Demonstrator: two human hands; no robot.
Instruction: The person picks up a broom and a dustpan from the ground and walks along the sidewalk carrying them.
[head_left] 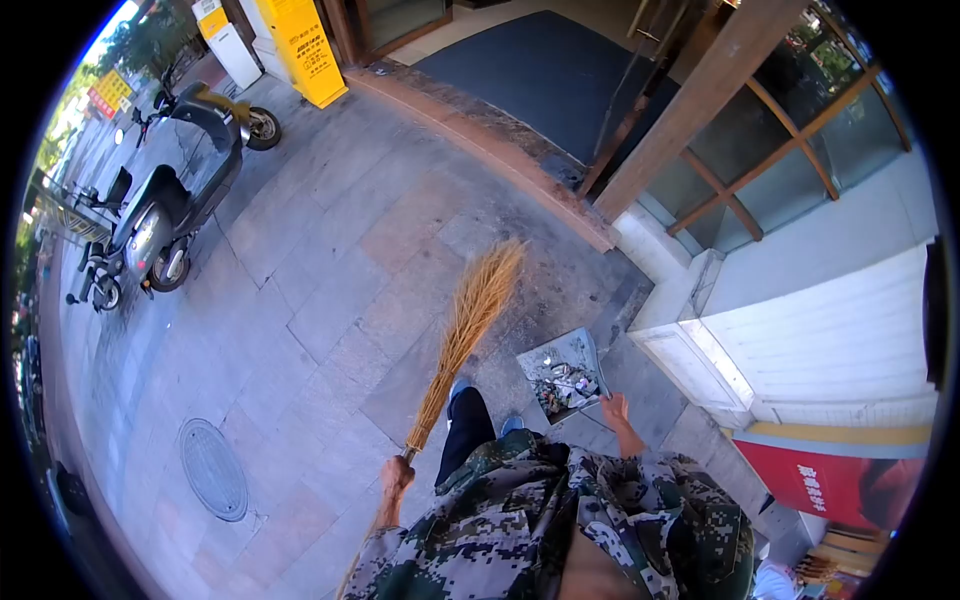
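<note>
My left hand (396, 476) is closed around the stick of a straw broom (465, 325). The broom's bristles fan out ahead of me over the paving, and its stick runs back past my left sleeve. On my right side, my right hand (615, 408) is closed on the handle of a dustpan (580, 345). Dry leaves and crumpled litter (565, 386) lie in the dustpan. The bristles are to the left of the dustpan, apart from it. I cannot tell whether their tips touch the ground.
A stone doorstep (480, 145) leads to an open doorway with a dark mat (530, 75). A white wall base (690, 360) and a red sign (820, 475) stand on the right. Parked scooters (165, 215), a yellow box (303, 50) and a manhole cover (213, 470) are leftward.
</note>
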